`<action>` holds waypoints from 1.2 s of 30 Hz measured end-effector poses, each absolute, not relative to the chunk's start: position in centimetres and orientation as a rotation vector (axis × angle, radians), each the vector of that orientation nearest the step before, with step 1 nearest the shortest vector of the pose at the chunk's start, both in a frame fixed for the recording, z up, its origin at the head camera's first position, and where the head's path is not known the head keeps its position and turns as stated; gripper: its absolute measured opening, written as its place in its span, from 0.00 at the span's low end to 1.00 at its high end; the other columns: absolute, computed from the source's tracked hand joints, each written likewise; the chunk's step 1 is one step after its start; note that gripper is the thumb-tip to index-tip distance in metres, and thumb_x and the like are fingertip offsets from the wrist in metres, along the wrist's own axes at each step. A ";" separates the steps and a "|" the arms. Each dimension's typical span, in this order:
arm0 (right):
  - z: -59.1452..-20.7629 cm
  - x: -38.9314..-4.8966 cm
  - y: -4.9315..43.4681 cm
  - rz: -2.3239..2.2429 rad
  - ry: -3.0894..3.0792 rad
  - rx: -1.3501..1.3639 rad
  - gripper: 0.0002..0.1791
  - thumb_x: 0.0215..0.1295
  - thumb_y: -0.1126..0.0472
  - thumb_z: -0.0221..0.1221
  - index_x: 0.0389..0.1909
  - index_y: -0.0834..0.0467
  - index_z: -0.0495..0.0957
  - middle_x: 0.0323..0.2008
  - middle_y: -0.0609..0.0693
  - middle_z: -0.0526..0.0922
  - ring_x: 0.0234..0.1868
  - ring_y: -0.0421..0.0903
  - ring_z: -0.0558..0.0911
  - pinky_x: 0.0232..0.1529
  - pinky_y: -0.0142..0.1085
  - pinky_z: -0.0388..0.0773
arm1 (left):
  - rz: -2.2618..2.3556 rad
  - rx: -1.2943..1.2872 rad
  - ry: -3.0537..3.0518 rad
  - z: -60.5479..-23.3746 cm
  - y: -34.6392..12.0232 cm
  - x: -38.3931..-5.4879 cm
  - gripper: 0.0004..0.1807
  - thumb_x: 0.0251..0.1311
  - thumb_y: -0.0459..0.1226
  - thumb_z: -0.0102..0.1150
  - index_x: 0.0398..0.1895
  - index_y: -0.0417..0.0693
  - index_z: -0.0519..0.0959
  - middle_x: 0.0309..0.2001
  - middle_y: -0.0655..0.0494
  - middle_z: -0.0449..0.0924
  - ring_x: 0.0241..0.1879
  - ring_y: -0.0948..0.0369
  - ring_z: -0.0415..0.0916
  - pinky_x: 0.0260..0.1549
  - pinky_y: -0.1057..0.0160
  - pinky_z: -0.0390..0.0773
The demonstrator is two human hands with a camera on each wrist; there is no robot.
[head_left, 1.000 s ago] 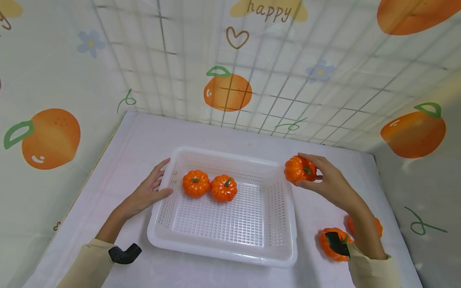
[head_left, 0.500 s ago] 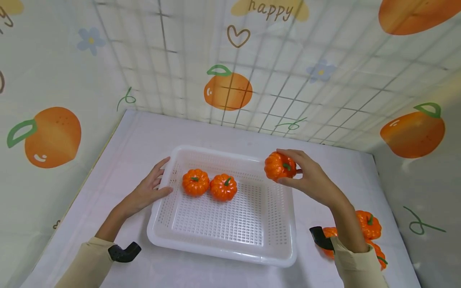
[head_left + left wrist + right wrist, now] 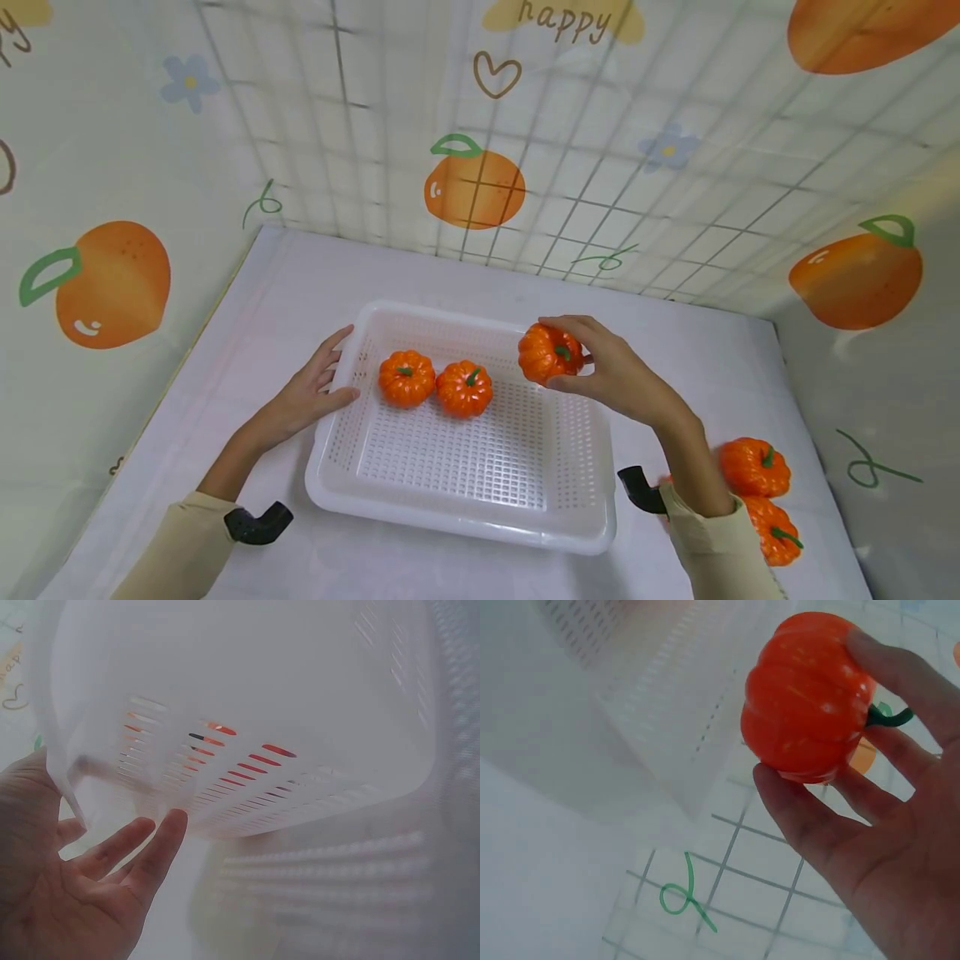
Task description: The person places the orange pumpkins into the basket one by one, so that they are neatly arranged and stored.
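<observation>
Right hand (image 3: 618, 371): reaches in over the basket's right part from the robe-like sleeve side, forearm slanting up and leftward; digits spread and curved, pinching a pumpkin from opposite sides, with a gap before the palm

Held pumpkin (image 3: 550, 354): glossy orange miniature, ribbed, tilted so its green stem points toward the palm; raised over the basket's far right part

Left hand (image 3: 303, 400): at the basket's left end, fingers loosely extended and spread apart along the outside, thumb tip on the rim; it touches the basket without curling tightly round it

Sleeves: beige cuffs, the left (image 3: 180, 542) and the right (image 3: 720, 542), each with a black curved piece by it

Perforated basket (image 3: 450, 527): white plastic, rectangular, standing on the table

Pumpkins inside: left one (image 3: 407, 379) and right one (image 3: 464, 389), side by side on the floor toward the far left, stems up

Pumpkins outside: far one (image 3: 754, 467) and near one (image 3: 776, 531), to the right of the basket, near the right forearm

White tabletop (image 3: 315, 267): cloth-covered beneath everything

Backdrop (image 3: 390, 167): pale sheeting with printed oranges, grid lines behind
</observation>
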State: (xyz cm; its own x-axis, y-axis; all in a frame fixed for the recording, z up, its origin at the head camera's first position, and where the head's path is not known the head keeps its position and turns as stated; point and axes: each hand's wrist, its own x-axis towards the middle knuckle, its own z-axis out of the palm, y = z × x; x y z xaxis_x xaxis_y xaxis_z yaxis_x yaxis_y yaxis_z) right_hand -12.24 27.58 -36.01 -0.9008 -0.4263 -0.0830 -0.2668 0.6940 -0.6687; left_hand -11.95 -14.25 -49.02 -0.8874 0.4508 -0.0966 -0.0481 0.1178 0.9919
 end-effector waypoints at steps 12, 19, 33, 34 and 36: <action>-37.4 -12.1 25.8 -1.004 2.621 -0.567 0.39 0.60 0.61 0.70 0.71 0.49 0.66 0.68 0.51 0.65 0.63 0.53 0.71 0.55 0.49 0.80 | 1.821 0.388 2.029 -49.1 -14.3 -11.9 0.47 0.68 0.35 0.59 0.80 0.69 0.42 0.73 0.39 0.52 0.60 0.35 0.70 0.41 0.48 0.85; -38.3 -12.0 25.3 -0.973 2.614 -0.582 0.40 0.58 0.62 0.71 0.72 0.53 0.66 0.67 0.54 0.67 0.64 0.55 0.70 0.56 0.51 0.79 | 1.823 0.389 2.036 -49.0 -14.3 -11.9 0.47 0.68 0.33 0.58 0.80 0.70 0.43 0.73 0.40 0.52 0.60 0.36 0.71 0.42 0.48 0.84; -39.8 -12.5 24.2 -0.840 2.624 -0.523 0.40 0.57 0.63 0.72 0.71 0.57 0.67 0.66 0.56 0.69 0.64 0.57 0.70 0.54 0.51 0.80 | 1.821 0.388 2.033 -49.1 -14.3 -11.9 0.46 0.68 0.33 0.58 0.80 0.70 0.43 0.73 0.40 0.52 0.60 0.35 0.71 0.41 0.48 0.85; -39.8 -12.5 24.2 -0.831 2.623 -0.518 0.40 0.57 0.63 0.72 0.71 0.56 0.67 0.66 0.57 0.69 0.64 0.57 0.70 0.55 0.51 0.80 | 1.821 0.388 2.034 -49.1 -14.3 -11.9 0.46 0.68 0.33 0.58 0.80 0.71 0.43 0.73 0.40 0.52 0.60 0.35 0.71 0.41 0.48 0.85; -39.9 -12.7 24.1 -0.814 2.622 -0.516 0.40 0.57 0.62 0.72 0.71 0.56 0.67 0.66 0.57 0.69 0.64 0.57 0.70 0.56 0.52 0.79 | 1.816 0.386 2.042 -49.1 -14.4 -11.9 0.46 0.68 0.34 0.58 0.79 0.71 0.43 0.74 0.40 0.51 0.60 0.36 0.70 0.42 0.48 0.85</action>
